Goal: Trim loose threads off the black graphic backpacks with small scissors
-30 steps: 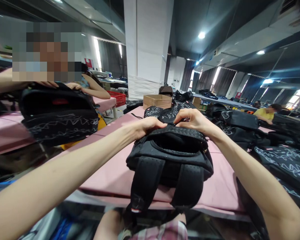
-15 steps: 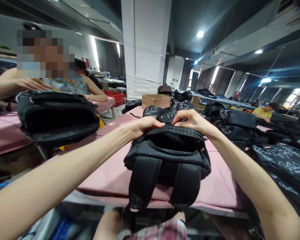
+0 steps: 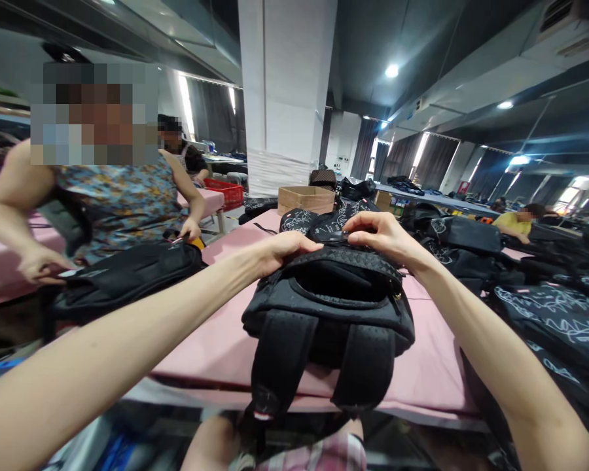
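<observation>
A black backpack [image 3: 326, 307] lies on the pink table [image 3: 226, 340] in front of me, its two shoulder straps hanging over the near edge. My left hand [image 3: 279, 247] grips the far top edge of the backpack on the left. My right hand [image 3: 380, 237] pinches the same edge on the right, fingers bent over the woven top strip. The bag's upper pocket gapes open below my hands.
A co-worker at the left holds another black backpack [image 3: 122, 278] low against the table. A pile of black printed backpacks [image 3: 544, 307] covers the right side. A cardboard box [image 3: 307, 198] and a white pillar [image 3: 285, 98] stand beyond. A red crate [image 3: 228, 191] sits further back.
The co-worker has lowered their backpack from chest height down to the table's edge. My right hand has shifted slightly right along the bag's top edge; my left hand holds still.
</observation>
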`<state>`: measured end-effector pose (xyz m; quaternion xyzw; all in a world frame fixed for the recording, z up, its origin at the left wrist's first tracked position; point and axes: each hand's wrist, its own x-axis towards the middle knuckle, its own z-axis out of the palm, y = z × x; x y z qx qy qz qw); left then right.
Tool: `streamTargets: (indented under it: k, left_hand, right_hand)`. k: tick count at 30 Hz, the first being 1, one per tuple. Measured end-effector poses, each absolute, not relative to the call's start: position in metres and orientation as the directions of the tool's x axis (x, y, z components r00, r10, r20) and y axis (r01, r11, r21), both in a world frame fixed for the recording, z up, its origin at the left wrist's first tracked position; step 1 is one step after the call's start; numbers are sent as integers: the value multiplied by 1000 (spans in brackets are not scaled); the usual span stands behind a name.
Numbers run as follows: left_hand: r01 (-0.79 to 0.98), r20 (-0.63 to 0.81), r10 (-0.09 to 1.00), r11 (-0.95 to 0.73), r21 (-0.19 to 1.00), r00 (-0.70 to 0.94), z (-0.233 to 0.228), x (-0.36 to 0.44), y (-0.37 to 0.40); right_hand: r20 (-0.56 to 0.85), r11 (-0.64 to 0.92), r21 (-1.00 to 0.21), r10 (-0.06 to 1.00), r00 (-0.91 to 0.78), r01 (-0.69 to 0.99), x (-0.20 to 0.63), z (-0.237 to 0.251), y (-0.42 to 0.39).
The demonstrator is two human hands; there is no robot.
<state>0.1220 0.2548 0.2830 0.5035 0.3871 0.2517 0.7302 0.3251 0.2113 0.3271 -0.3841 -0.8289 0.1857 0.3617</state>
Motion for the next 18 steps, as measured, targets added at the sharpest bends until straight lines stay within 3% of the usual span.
streamTargets:
  k: [6, 10, 14, 18]
  left_hand:
    - [13, -311, 774, 365, 931, 551, 281, 124, 258]
    - [40, -345, 739, 397, 917, 579, 284, 125, 259]
    - [85, -339, 756, 355, 931, 561, 285, 126, 259]
    - [25, -307, 739, 366, 930, 600, 280, 125, 260]
  right_hand:
    - [460, 629, -613, 776, -432, 478, 331, 321, 221]
    - [272, 630, -599, 741, -614, 495, 309, 323, 228]
    - [138, 698, -513, 641, -755, 499, 285, 326, 229]
    - [241, 693, -335, 718, -653, 638, 286, 324, 235]
